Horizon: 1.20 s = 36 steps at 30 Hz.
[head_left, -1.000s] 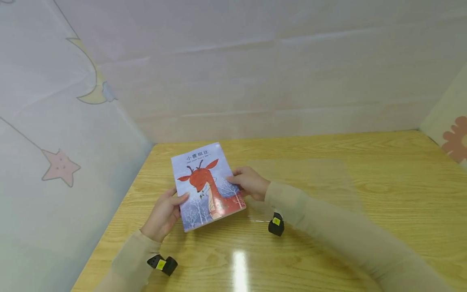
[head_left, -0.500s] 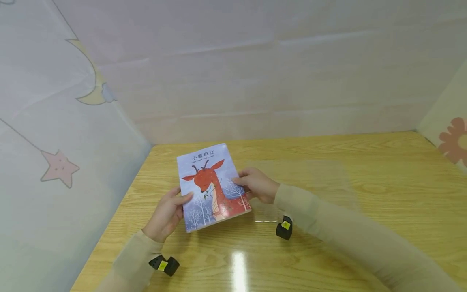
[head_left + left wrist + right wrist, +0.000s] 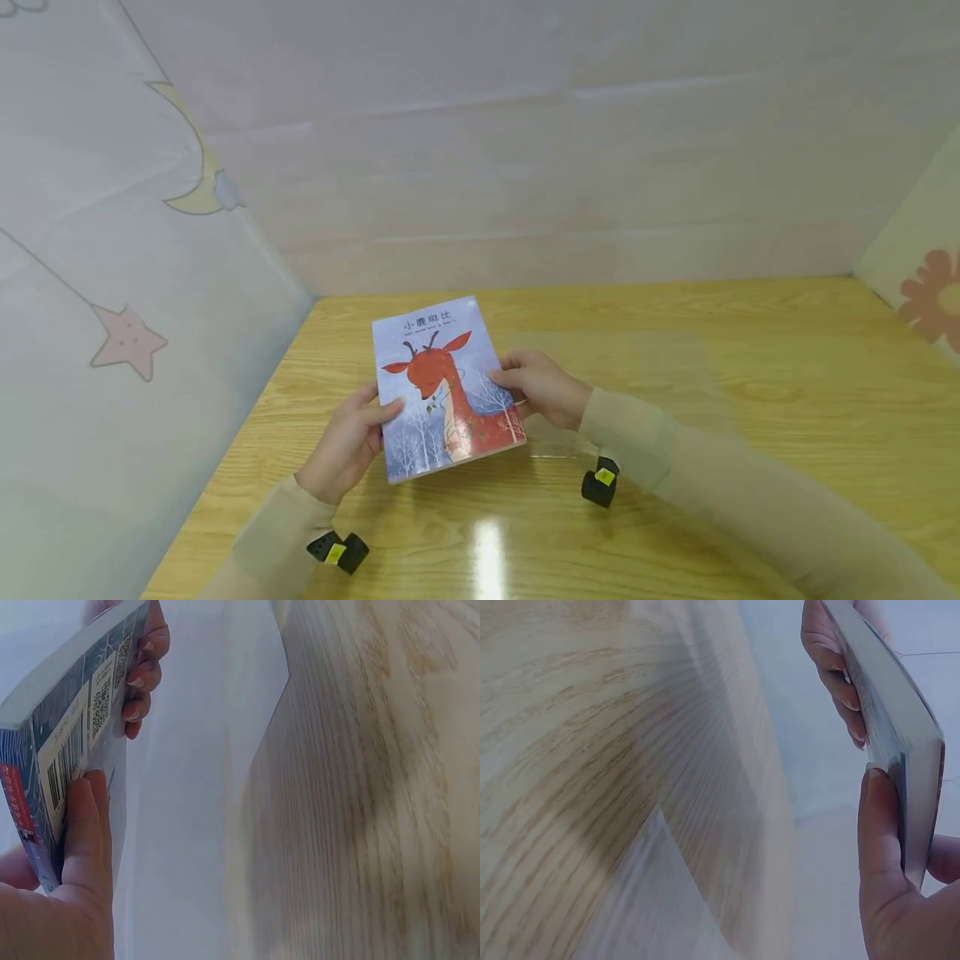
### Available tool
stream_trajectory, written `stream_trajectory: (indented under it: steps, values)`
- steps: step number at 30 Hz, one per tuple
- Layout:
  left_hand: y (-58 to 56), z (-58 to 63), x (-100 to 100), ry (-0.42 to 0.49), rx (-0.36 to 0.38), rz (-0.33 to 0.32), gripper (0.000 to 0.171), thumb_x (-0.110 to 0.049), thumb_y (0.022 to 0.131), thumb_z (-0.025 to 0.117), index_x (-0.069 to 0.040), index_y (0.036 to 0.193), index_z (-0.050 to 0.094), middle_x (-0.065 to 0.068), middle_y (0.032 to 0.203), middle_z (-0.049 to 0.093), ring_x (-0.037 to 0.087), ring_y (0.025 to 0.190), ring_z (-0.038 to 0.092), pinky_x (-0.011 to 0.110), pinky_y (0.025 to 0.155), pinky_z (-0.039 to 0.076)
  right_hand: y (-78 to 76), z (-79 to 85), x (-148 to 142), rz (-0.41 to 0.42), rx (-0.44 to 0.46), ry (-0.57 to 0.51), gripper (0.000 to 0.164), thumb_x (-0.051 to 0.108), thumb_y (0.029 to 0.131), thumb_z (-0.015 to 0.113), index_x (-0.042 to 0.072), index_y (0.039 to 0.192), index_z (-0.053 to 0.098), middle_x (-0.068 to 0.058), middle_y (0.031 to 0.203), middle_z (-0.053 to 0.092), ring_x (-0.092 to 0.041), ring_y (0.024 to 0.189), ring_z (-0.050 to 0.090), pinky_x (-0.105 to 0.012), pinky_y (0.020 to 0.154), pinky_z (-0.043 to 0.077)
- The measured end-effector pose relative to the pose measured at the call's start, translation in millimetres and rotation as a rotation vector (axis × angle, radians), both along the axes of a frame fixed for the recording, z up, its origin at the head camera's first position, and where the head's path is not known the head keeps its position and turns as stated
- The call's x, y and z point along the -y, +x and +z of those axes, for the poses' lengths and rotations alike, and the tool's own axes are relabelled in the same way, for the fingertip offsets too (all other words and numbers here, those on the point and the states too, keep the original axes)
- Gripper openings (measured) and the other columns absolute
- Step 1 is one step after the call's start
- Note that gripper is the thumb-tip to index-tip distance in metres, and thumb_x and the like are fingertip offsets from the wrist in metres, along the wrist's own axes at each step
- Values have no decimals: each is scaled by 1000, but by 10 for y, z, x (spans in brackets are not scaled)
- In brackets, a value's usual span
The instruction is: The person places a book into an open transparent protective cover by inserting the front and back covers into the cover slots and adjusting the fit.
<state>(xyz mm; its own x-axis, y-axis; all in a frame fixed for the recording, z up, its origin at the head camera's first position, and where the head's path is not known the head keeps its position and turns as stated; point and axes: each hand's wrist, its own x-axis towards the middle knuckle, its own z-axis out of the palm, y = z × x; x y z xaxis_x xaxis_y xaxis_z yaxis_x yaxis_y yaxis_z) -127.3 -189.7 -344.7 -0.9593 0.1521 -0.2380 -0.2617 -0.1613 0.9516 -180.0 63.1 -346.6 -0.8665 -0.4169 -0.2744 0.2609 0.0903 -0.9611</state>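
Observation:
Both hands hold a picture book (image 3: 450, 387) above the table, its front cover with a red deer facing up. My left hand (image 3: 348, 442) grips the left edge, thumb on the cover and fingers underneath. At the opposite edge my right hand (image 3: 547, 387) pinches the book the same way. In the left wrist view the back cover of the book (image 3: 94, 697) shows a barcode, with fingers of the left hand (image 3: 86, 847) pressed against it. The right wrist view shows the page edges of the book (image 3: 900, 705) and the right hand (image 3: 881, 840) under it.
A clear plastic sheet (image 3: 660, 375) lies on the wooden table (image 3: 810, 400), right of the book, partly beneath the right forearm. Printed cloth walls (image 3: 480, 183) stand behind and at the sides. Each wrist carries a black camera (image 3: 600, 483).
The book and both hands have shifted slightly to the right in the head view. Both hands keep the same hold, and the cover still faces up.

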Motion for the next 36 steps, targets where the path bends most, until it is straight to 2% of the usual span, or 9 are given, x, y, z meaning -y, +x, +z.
stream_trajectory:
  steps: [6,17,23,28,36]
  values:
    - [11,-5,39,11,-16,-22,52,-1,100,46,5,148,27,8,111,66,13,89,68,28,77,55,38,10,10,-5,-28,14,30,8,100,48,-15,119,50,-10,89,65,-12,71,63,-25,59,54]
    - [-33,-20,-51,17,-28,-51,51,-3,100,47,5,147,29,11,111,67,13,87,69,27,74,56,26,-9,-118,5,-65,1,32,8,100,49,-16,120,49,-9,89,65,-11,73,63,-26,62,53]
    - [-52,-32,-116,27,-35,-78,52,-2,100,47,4,148,28,12,113,66,14,87,69,28,74,56,38,-5,-208,17,-71,-14,35,8,100,48,-18,123,47,-9,90,65,-12,75,63,-26,63,54]
    - [-54,-57,-144,27,-36,-80,53,-2,99,49,4,148,28,12,111,67,14,82,69,28,72,56,45,-13,-243,12,-58,-18,32,7,100,48,-17,121,48,-9,90,64,-12,76,63,-27,64,55]
    - [-105,-89,-197,23,-23,-87,53,-3,99,50,4,148,30,14,115,66,15,85,69,28,72,56,53,-9,-305,-1,-47,-7,35,8,100,48,-17,123,46,-9,92,64,-12,78,63,-27,65,55]
